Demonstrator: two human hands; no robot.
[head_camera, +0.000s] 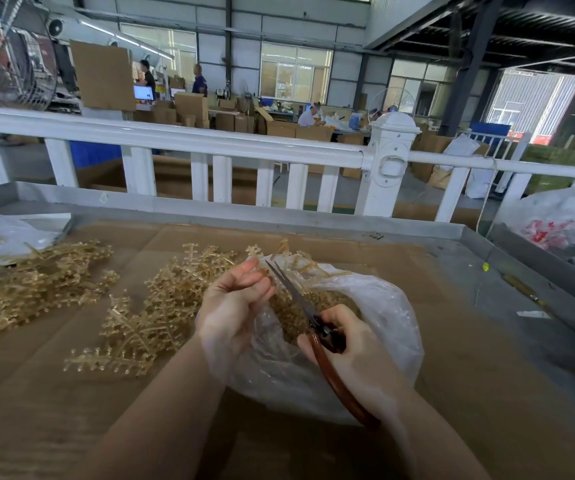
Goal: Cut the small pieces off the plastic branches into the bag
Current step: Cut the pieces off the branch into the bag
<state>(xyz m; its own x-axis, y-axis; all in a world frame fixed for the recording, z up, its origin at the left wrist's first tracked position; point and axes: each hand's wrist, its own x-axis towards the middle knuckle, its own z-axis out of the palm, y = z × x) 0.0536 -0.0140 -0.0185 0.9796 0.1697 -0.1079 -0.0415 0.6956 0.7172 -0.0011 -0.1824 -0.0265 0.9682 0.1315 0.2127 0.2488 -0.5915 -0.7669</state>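
Left hand (236, 299) pinching plastic branch (293, 261) over open bag (376, 327) so cuttings drop in; right hand (352, 351) gripping scissors (300, 299), blades seemingly parted. Uncut branches (147, 306) left of hands.

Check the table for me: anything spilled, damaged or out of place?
Nothing serious. A small yellow scrap and a white scrap lie stray on the grey metal table edge, right of the clear plastic bag.
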